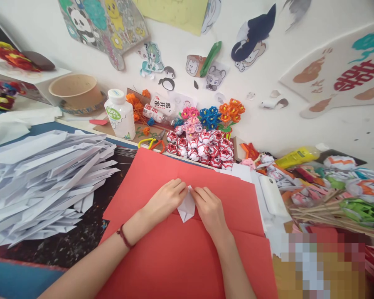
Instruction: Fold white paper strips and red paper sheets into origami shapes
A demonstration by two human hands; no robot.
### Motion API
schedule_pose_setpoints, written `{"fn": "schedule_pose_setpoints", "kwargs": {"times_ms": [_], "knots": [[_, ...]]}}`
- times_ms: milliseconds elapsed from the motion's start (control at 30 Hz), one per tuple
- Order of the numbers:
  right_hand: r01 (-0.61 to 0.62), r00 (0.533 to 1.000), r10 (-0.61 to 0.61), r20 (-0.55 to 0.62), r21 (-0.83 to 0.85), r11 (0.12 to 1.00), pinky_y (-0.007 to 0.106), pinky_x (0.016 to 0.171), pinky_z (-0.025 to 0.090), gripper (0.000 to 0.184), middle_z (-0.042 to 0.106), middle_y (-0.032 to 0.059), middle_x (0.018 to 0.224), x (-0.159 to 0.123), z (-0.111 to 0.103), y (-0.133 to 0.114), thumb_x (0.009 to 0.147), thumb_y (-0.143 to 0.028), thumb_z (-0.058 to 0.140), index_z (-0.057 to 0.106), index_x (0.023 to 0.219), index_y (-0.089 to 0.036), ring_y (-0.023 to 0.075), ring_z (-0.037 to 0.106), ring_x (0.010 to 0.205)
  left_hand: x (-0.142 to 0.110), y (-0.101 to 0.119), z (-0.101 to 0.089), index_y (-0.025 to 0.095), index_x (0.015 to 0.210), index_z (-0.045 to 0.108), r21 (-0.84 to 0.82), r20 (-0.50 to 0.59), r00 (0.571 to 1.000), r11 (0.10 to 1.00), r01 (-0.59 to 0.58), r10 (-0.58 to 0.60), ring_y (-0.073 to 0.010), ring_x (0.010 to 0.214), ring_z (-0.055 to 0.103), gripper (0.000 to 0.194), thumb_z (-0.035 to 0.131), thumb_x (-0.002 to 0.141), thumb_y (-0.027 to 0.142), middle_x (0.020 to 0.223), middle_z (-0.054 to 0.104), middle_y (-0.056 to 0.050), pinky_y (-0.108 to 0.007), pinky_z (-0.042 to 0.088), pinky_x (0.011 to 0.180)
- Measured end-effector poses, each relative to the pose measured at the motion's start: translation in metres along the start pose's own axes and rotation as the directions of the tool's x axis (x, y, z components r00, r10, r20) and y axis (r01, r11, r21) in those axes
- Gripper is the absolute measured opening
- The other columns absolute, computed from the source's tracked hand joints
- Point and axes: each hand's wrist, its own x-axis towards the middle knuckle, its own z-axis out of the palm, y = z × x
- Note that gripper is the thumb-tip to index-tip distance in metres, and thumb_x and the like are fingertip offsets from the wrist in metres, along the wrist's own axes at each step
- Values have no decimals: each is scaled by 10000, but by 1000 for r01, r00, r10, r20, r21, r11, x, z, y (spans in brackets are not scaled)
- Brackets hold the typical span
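A small piece of folded white paper (pixel 187 207) with a pointed lower end lies over the red paper sheets (pixel 165 257). My left hand (pixel 168 195) pinches its upper left edge, the fingers curled together. On the other side, my right hand (pixel 209 206) grips the upper right edge in the same way. Both sets of fingertips meet near the paper's top point, and they partly cover it. A dark red bracelet (pixel 124 237) circles my left wrist.
Left of the red sheets is a large heap of folded white paper strips (pixel 50 178). Behind stand a white bottle (pixel 120 114), scissors (pixel 151 143) and several red-and-white paper flowers (pixel 204 147). A white phone (pixel 271 195) lies at the right, beside wooden sticks (pixel 314 211).
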Motion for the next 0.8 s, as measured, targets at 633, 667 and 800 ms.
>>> {"fn": "schedule_pose_setpoints", "kwargs": {"times_ms": [633, 667, 800], "knots": [[-28, 997, 27, -79, -10, 1000, 317, 744, 502, 253, 711, 79, 1044, 0, 5, 0, 983, -99, 482, 721, 1006, -179, 196, 628, 881, -5, -4, -4, 105, 1122, 590, 28, 34, 997, 997, -67, 66, -238, 982, 479, 223, 450, 949, 83, 1125, 587, -110, -368, 384, 823], [-23, 997, 23, -75, -4, 1000, 318, 746, 502, 259, 714, 77, 1050, 0, 5, 1, 984, -96, 477, 721, 1011, -179, 197, 628, 886, -5, -4, -5, 101, 1136, 588, 33, 37, 997, 997, -74, 73, -237, 985, 480, 239, 445, 947, 77, 1147, 590, -115, -369, 384, 822], [4, 996, -1, -92, 27, 1000, 323, 745, 496, 274, 731, 55, 1069, -1, 6, 2, 982, -81, 470, 716, 1058, -176, 191, 625, 874, -5, -5, -6, 94, 1137, 598, 61, 46, 995, 994, -86, 83, -243, 990, 482, 246, 439, 950, 83, 1197, 600, -128, -377, 381, 817]]}}
